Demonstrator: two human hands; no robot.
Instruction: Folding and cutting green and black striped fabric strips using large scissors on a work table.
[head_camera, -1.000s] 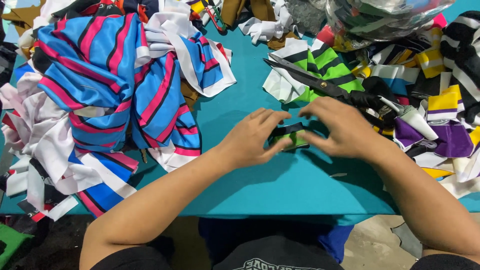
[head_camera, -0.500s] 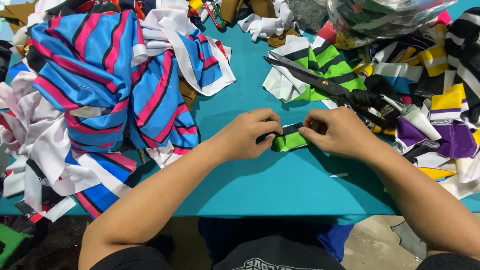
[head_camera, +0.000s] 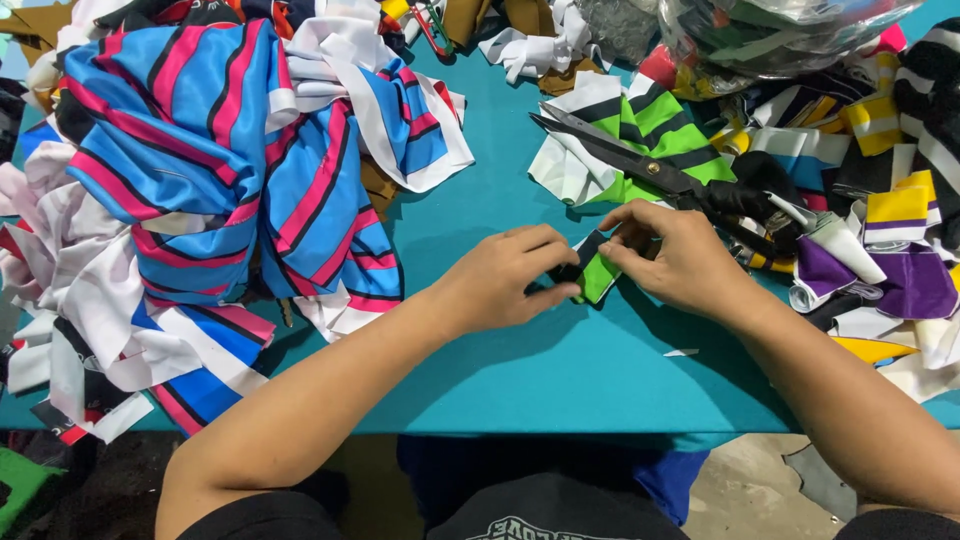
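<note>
Both hands meet over the teal table (head_camera: 520, 380), which shows a bare strip from the small green-and-black fabric piece (head_camera: 598, 277) down to the near edge, the only open room in view. Left hand (head_camera: 505, 280) has its fingers curled and pinches the left end of that piece; right hand (head_camera: 670, 255) pinches its upper right edge with thumb and fingertips pressed together. Just beyond the piece lie large black-handled scissors (head_camera: 640, 165), blades pointing away to the left, resting on green, white and black striped cloth (head_camera: 640, 130). Left of the piece a heap of blue, pink and white striped fabric (head_camera: 210, 170) crowds the table; right of it, purple, yellow and white scraps (head_camera: 880, 260) pile close against the right wrist.
</note>
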